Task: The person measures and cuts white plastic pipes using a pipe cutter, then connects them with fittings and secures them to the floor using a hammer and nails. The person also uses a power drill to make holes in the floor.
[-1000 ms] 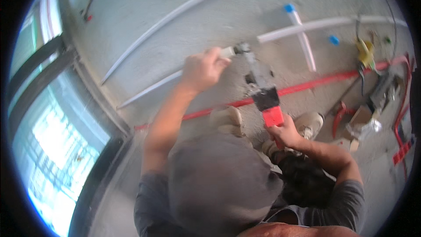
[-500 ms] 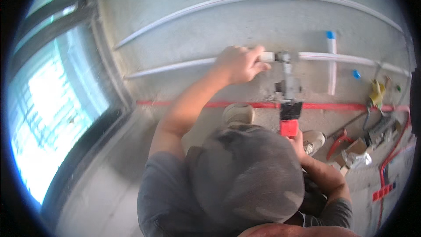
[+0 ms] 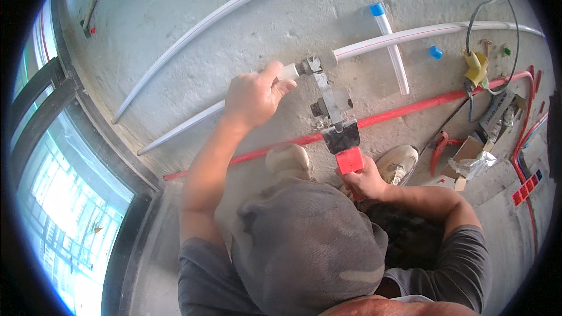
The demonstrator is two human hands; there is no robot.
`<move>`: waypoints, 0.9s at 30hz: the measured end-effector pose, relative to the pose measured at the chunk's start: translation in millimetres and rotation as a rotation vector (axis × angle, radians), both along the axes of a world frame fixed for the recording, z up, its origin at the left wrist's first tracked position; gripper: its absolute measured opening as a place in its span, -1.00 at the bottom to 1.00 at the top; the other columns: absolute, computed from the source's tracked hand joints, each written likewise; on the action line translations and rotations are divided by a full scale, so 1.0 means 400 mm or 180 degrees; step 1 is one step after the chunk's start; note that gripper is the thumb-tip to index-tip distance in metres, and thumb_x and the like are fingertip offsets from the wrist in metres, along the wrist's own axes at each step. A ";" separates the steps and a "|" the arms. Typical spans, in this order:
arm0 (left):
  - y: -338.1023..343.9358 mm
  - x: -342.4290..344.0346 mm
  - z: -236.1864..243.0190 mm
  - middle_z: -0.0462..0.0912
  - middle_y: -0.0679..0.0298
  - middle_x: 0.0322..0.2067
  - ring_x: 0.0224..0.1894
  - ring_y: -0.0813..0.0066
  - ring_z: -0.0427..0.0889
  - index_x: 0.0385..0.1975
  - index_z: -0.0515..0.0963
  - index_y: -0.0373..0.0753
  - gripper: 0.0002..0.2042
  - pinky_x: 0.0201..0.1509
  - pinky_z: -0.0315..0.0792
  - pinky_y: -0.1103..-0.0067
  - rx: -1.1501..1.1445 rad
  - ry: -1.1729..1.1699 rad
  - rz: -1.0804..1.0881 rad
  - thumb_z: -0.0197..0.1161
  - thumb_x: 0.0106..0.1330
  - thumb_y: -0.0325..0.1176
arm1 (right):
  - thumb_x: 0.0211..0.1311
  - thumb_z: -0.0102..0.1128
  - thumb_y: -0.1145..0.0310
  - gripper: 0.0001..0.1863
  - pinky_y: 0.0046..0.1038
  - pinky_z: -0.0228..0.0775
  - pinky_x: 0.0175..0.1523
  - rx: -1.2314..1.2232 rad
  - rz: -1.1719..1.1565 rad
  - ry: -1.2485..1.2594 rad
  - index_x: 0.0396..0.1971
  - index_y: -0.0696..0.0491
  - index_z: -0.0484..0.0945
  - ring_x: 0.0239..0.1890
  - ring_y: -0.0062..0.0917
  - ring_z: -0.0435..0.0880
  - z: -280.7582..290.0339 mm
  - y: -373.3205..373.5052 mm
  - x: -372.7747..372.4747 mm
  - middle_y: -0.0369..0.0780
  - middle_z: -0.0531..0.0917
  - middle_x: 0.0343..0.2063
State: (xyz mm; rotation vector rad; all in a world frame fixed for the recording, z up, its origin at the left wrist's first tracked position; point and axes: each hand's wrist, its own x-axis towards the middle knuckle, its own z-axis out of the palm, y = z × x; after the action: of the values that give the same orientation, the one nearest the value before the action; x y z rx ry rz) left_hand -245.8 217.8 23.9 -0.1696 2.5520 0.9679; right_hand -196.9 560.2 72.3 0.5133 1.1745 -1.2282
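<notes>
My left hand (image 3: 253, 98) is closed around a white plastic pipe (image 3: 193, 129), just behind its pale end piece (image 3: 287, 72). That end meets the left side of the metal heating plate (image 3: 322, 85) of a pipe welding iron. On the plate's other side, a second white pipe (image 3: 404, 36) with a thin red stripe runs up to the grey collar (image 3: 328, 58). My right hand (image 3: 366, 180) is wrapped around the iron's red handle (image 3: 350, 161), below its black guard. Lower on the plate sits another pair of dark dies (image 3: 319, 107).
A red conduit (image 3: 404, 109) crosses the floor beneath the iron, between my shoes (image 3: 398, 164) and the pipes. A short capped pipe (image 3: 391, 52) lies under the right-hand pipe. Red-handled cutters (image 3: 439, 151), a yellow connector (image 3: 475, 69) and an open box (image 3: 468, 152) lie at right.
The view has turned, so hands, iron and pipes appear farther left and tilted. Both hands keep their grips. The right-hand pipe appears closer to the heating plate, though the earlier frame is blurred.
</notes>
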 end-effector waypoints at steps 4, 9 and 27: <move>-0.002 -0.009 0.003 0.79 0.12 -0.41 -0.37 0.00 0.79 -0.10 0.57 -0.20 -0.81 -0.36 0.56 0.27 0.0149 -0.0069 -0.0021 0.36 0.46 -0.28 | 0.32 0.34 0.46 -0.77 -0.51 0.47 -0.42 0.0093 0.0187 -0.0167 -0.10 0.07 0.51 -0.51 -0.64 0.61 0.004 0.005 -0.011 -0.33 0.64 -0.40; 0.003 -0.008 0.007 0.81 0.13 -0.39 -0.37 0.02 0.81 -0.08 0.58 -0.21 -0.79 -0.36 0.57 0.29 0.0140 -0.0050 -0.0042 0.37 0.45 -0.28 | 0.31 0.35 0.47 -0.75 -0.48 0.48 -0.42 -0.0086 0.0027 -0.0085 -0.08 0.07 0.50 -0.50 -0.64 0.62 -0.001 0.013 -0.009 -0.33 0.64 -0.40; 0.023 -0.024 0.019 0.69 0.06 -0.48 -0.47 -0.02 0.72 -0.07 0.59 -0.22 -0.78 -0.42 0.50 0.32 0.0134 0.0060 0.0073 0.39 0.47 -0.26 | 0.19 0.36 0.56 -0.79 -0.47 0.54 -0.37 -0.0121 0.0111 -0.0215 -0.19 0.11 0.55 -0.48 -0.63 0.66 -0.053 0.009 -0.050 -0.32 0.66 -0.45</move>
State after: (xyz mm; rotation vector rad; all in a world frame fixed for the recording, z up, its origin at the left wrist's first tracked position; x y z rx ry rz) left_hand -255.2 227.0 31.6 -0.1788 2.5498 1.0356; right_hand -216.7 563.7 51.1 0.5002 1.0970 -1.1923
